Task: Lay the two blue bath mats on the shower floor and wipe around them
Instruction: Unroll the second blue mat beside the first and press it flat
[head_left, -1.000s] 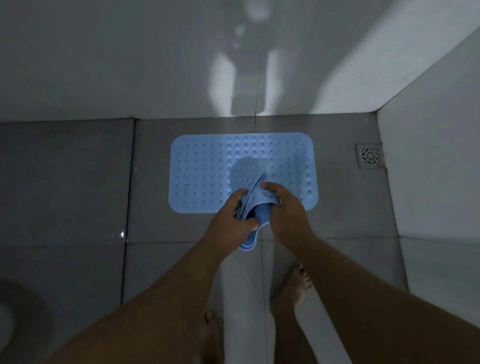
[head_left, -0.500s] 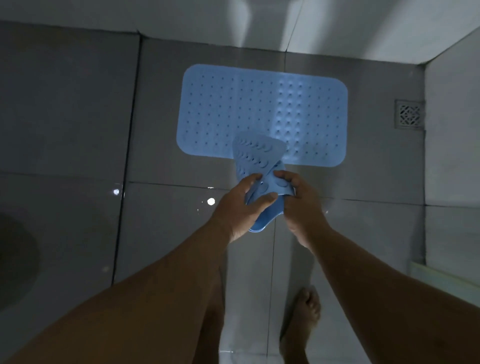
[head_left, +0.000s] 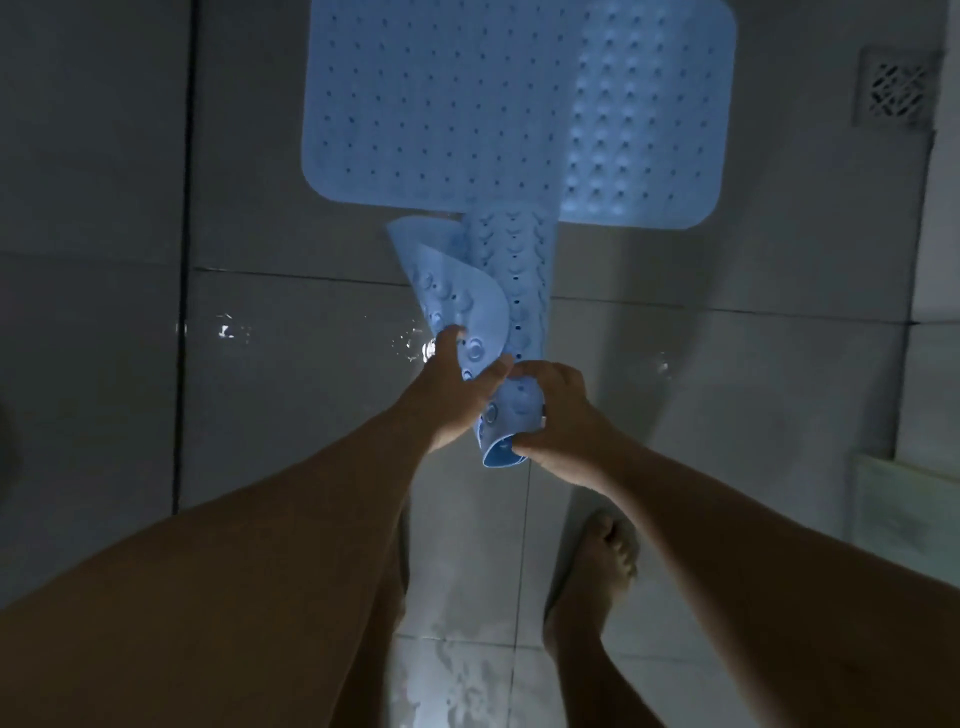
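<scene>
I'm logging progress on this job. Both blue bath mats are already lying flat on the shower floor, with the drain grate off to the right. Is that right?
Not quite. Only one blue mat lies flat on the floor. The second mat is curled up in the air, gripped by the left hand and the right hand. The head view shows this. The drain grate is indeed off to the right.

Both bare forearms reach forward from 7 and 5 o'clock, converging at centre, left hand (head_left: 447, 395) with fingers spread and pinching the rolled mat (head_left: 498, 322) at its left edge, right hand (head_left: 558, 415) curled round its lower end, thumb underneath.
</scene>
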